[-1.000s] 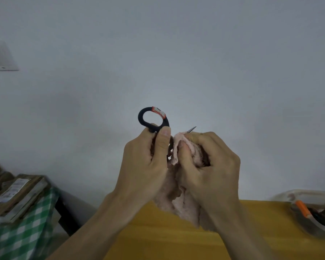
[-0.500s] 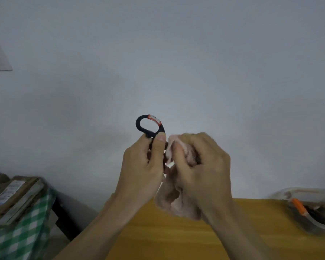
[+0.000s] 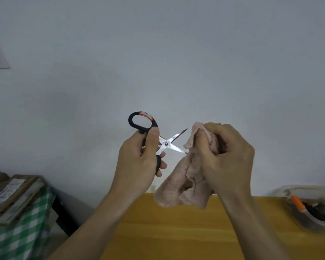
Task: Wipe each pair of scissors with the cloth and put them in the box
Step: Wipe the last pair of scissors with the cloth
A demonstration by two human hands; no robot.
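Observation:
My left hand (image 3: 139, 158) grips the black handles of a pair of scissors (image 3: 166, 143) held up in front of the wall. The steel blades are spread apart and point right, and the upper handle loop carries a red label. My right hand (image 3: 225, 156) holds a bunched pink cloth (image 3: 178, 186) just right of the blades. The lower blade tip touches the cloth's edge. The cloth hangs down to the yellow table (image 3: 176, 231). At the right edge of the table stands a clear plastic box (image 3: 308, 222) with an orange-handled tool and dark items inside.
To the left stands a surface with a green checked cover (image 3: 24, 231) bearing stacked cardboard packages (image 3: 11, 194). A plain white wall (image 3: 158, 62) fills the background, with a white plate on it at the far left.
My hands have drawn apart. The cloth has come off the blades, which were wrapped in it before and now show bare and spread. The view has shifted a little.

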